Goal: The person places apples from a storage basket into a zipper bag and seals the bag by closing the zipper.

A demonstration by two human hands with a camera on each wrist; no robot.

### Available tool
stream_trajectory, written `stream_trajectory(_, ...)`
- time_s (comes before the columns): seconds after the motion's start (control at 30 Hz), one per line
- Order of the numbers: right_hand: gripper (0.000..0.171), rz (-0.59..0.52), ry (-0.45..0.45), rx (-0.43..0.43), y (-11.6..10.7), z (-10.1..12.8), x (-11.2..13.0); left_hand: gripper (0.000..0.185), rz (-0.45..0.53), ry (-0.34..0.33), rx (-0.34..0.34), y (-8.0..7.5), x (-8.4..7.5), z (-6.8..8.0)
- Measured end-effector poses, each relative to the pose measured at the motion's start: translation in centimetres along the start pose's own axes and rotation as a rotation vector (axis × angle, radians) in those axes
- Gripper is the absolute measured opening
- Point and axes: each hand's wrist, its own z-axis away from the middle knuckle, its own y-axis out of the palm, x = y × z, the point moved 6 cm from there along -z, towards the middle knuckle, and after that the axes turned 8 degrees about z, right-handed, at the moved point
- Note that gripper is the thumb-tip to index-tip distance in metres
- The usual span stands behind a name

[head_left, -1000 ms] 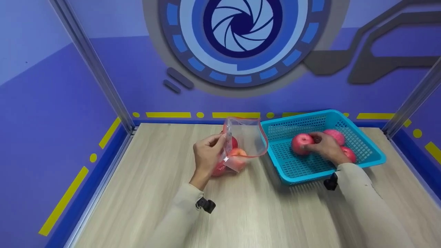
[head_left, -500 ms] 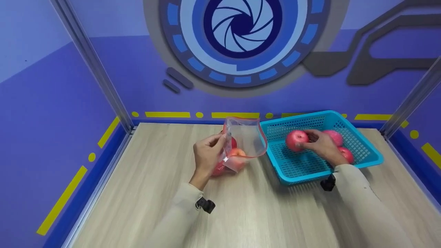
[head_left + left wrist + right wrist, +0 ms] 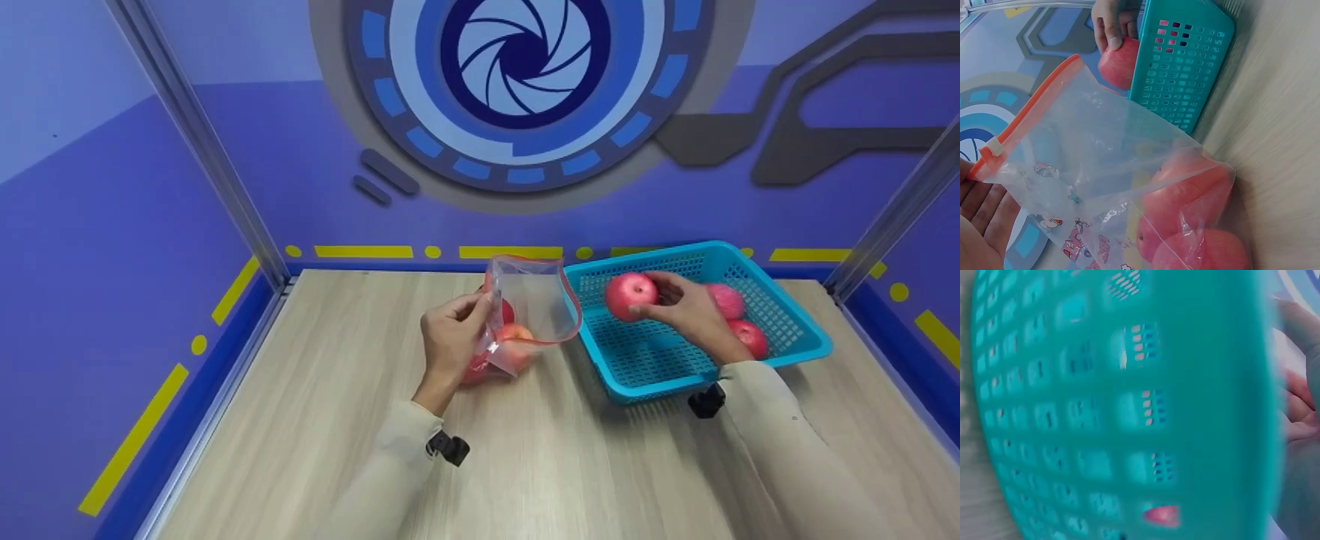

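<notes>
Quick count first: two hands, one clear plastic zip bag with an orange seal strip (image 3: pixel 534 300), one turquoise perforated plastic basket (image 3: pixel 780 330), and red apples all over. I make it six apples, though the bag is a bit murky: three look to be sitting in the bag bottom (image 3: pixel 516 345), two are lying in the basket (image 3: pixel 739 319), and one is in the air.

The right hand (image 3: pixel 686 307) has its fingers and thumb curled round that one round red apple (image 3: pixel 630 295), holding it up above the near-left part of the basket, between the basket and the bag mouth. Apples are round, so no real long axis; I can't make out where the stem points.

The left hand (image 3: pixel 450 337) pinches the left edge of the bag near the seal, keeping it standing on the pale wood-grain tabletop (image 3: pixel 315 420). The bag's long axis runs upright, its mouth gaping upward and a little toward the basket. In the left wrist view the orange strip (image 3: pixel 1033 104) runs diagonally, with the held apple (image 3: pixel 1120 62) just beyond it beside the basket wall (image 3: pixel 1185 62).

Bag and basket sit just beside each other, near the back edge of the table. The basket's left rim lies between the held apple and the bag. Behind everything is a purple wall with a blue circular shutter graphic (image 3: pixel 525 67). The right wrist view is just blurry basket mesh.
</notes>
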Motion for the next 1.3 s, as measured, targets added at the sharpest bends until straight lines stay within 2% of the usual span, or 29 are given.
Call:
stream_trajectory(0.4, 0.081, -0.102, -0.121, -0.029, 0.7, 0.5, 4.6, 0.014, -0.009, -0.008, -0.001, 0.1, 0.1, 0.0)
stream_trajectory(0.63, 0.078, -0.120, -0.162, -0.055, 0.7, 0.7, 6.0, 0.012, 0.010, 0.031, -0.016, 0.3, 0.0, -0.1)
stream_trajectory(1.0, 0.071, -0.179, -0.248, -0.115, 0.5, 1.6, 9.0, 0.015, 0.000, -0.007, -0.001, 0.4, 0.0, 0.0)
stream_trajectory(1.3, 0.069, -0.214, -0.290, -0.108, 1.0, 1.9, 10.7, 0.015, -0.001, -0.009, 0.012, 0.5, 0.0, 0.0)
